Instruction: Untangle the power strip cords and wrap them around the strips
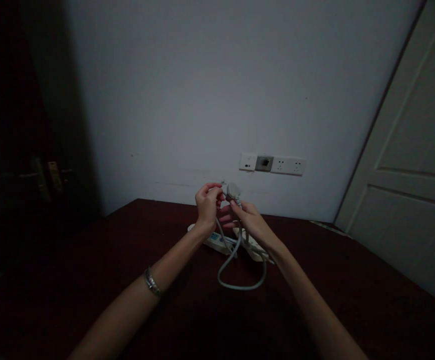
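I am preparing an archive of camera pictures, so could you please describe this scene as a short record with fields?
Left hand: raised beside the plug; exact grip unclear
Left wrist: metal band
Right hand: thumb and fingers at the base of the grey plug
Cord: grey, looping low in front of the power strips
Surface: dark reddish table, bearing two pale power strips
Wall: white sockets in a row
Light: dim
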The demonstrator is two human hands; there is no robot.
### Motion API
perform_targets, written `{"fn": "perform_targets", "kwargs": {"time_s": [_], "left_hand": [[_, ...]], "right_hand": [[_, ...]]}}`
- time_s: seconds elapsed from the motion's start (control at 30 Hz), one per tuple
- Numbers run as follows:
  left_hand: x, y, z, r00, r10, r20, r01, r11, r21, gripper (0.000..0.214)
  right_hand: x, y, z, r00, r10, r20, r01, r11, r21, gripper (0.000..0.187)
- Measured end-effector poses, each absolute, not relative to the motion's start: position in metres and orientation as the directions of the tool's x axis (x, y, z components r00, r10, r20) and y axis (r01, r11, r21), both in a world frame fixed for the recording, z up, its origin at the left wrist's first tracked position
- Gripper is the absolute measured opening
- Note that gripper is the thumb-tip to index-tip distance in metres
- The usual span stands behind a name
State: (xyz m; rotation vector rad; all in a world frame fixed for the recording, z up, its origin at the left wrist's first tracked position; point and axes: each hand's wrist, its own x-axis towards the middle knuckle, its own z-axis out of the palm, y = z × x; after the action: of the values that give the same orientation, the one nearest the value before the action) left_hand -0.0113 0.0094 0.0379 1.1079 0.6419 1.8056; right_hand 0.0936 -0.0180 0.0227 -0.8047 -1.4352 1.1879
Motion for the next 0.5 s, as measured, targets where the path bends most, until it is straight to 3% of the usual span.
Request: {"fn": "perform_targets", "kwargs": {"time_s": [0.1, 0.3, 0.5], "left_hand": [[-0.005, 0.015, 0.036, -0.271, 0.883, 0.384, -0.45, -0.468, 0.76, 0.012], [0.008, 0.02, 0.033, -0.353, 0.85, 0.391, -0.433, -0.519, 0.737, 0.007], [0.011, 0.016, 0.017, -0.185, 0.867, 0.463, -0.46, -0.493, 0.739, 0.022]], "right_hand": [[0.088, -0.015, 0.013, -0.197, 0.92, 0.338, -0.051, 0.334, -0.941, 0.024], [0.084, 0.0, -0.004, -0.143, 0.81, 0.569, 0.132, 0.585, -0.8, 0.029], [0.081, 0.006, -0.009, 0.062, 0.826, 0.56, 0.075, 0.555, -0.828, 0.03]]}}
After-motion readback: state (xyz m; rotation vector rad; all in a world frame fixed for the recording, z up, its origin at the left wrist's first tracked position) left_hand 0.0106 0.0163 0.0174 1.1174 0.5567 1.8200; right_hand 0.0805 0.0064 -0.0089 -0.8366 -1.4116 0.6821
